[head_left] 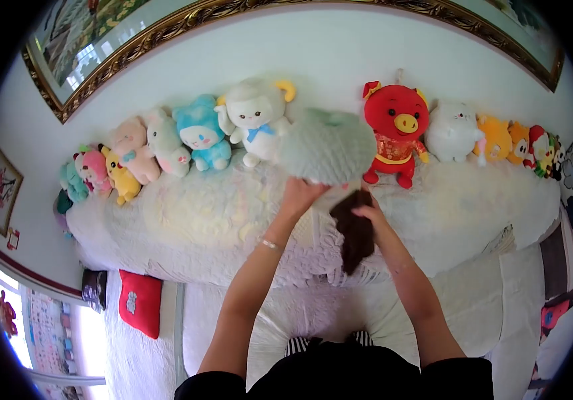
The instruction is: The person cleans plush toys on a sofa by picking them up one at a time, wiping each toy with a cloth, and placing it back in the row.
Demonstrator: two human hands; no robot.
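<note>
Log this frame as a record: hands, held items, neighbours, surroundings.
left hand: at lower edge of grey-green plush, grip unclear
right hand: gripping dark brown item
plush left neighbour: white horned toy
plush right neighbour: red pig toy
toy support: pale covered ledge
wall: gilt frame
lower left: red cushion

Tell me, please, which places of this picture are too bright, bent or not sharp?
In the head view, the opening at lower left is washed out to white; the glass at upper left carries a window-like reflection; the gold frame bows with the wide lens, inside black borders; the grey-green plush looks soft; the dark brown item shows little detail.
</note>
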